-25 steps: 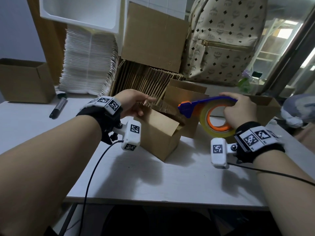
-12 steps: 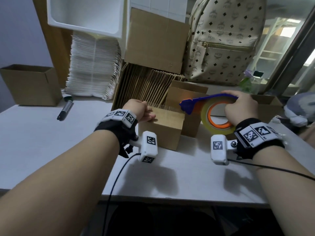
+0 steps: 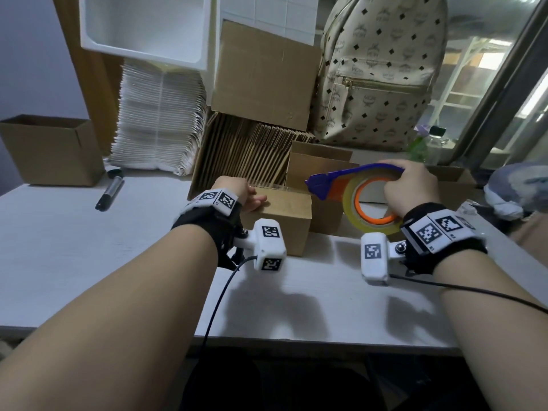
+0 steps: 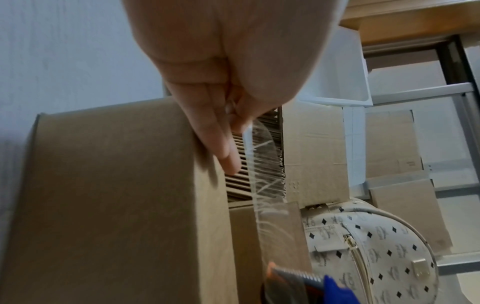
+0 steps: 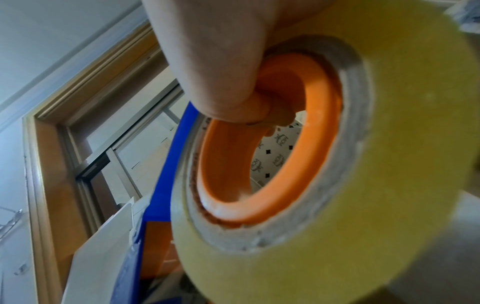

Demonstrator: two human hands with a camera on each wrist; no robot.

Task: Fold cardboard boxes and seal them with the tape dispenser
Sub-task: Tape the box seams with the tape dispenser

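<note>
The small cardboard box (image 3: 278,221) stands on the white counter (image 3: 89,247), flaps folded shut, directly in front of the person. The left hand (image 3: 240,194) rests at the box's top far edge; the left wrist view shows its fingers (image 4: 215,144) lying against the cardboard while thumb and forefinger pinch the free end of a clear tape strip (image 4: 262,176). That strip runs taut from the pinch to the serrated cutter of the tape dispenser (image 3: 364,194). The right hand (image 3: 412,188) grips the dispenser, fingers curled through the orange core of the yellowish roll (image 5: 363,164), blue blade arm pointing toward the box. The dispenser is held above the counter, just right of the box and clear of it.

Assessment: the step in hand is anchoring the tape's start before drawing it along the seam. To do this well, the left hand should press the tape end flat onto the box's far side, a little below the top edge, so the strip has purchase. The strip should be kept straight and tensioned; it already shows wrinkles and may stick to itself if slackened. The dispenser should then travel along the flap seam, which is hidden from these views, with the flaps held down level throughout.
</note>
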